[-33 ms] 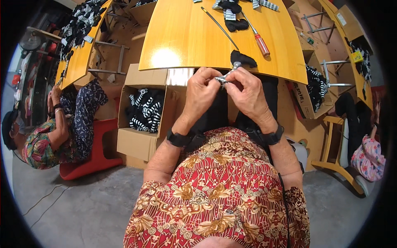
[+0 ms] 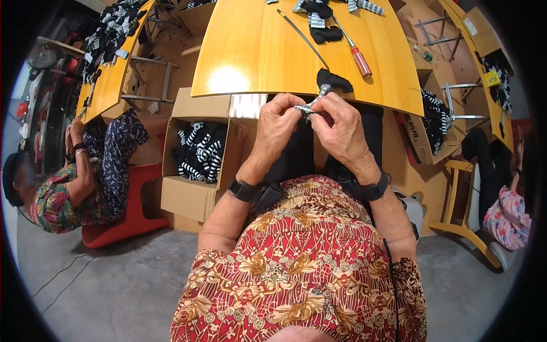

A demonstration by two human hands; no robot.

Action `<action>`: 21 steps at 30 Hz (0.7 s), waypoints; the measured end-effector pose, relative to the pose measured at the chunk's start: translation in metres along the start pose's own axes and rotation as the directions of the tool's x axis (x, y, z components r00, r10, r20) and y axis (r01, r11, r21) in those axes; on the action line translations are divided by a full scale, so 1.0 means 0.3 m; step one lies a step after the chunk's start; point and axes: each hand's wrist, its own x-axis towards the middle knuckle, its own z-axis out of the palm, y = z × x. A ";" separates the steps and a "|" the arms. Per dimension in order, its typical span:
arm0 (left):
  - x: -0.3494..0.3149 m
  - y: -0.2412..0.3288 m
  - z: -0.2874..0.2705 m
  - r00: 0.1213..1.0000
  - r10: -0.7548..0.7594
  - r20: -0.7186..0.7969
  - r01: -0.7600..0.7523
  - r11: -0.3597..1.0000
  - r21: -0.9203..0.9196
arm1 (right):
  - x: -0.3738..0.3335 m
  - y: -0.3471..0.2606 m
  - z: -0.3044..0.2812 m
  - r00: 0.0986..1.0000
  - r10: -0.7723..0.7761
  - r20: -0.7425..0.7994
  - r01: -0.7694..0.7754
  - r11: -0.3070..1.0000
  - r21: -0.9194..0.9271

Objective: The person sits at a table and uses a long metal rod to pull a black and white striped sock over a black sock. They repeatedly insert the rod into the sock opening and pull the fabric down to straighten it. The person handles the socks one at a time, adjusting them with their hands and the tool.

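A black and grey sock [image 2: 334,81] is stretched between my two hands at the near edge of the yellow table [image 2: 250,57]. Its black end rests on the tabletop, while the pale grey end is pinched in my fingers. My left hand [image 2: 277,122] is closed on the grey edge with thumb and fingertips. Close beside it, my right hand [image 2: 340,125] grips the same grey part, fingers bent. Farther in on the table lie a screwdriver with a red handle [image 2: 360,61] and a thin dark rod [image 2: 302,37].
More socks [image 2: 325,33] lie at the table's far side. Left of my legs stands an open cardboard box [image 2: 191,199] holding striped socks; another box [image 2: 419,139] is at right. People sit at side tables, one on a red chair [image 2: 128,211].
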 end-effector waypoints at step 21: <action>-0.009 -0.014 0.047 0.994 -0.104 0.015 0.102 0.917 -0.386 | -0.018 0.056 0.013 0.938 0.343 -0.051 -0.239 0.744 0.624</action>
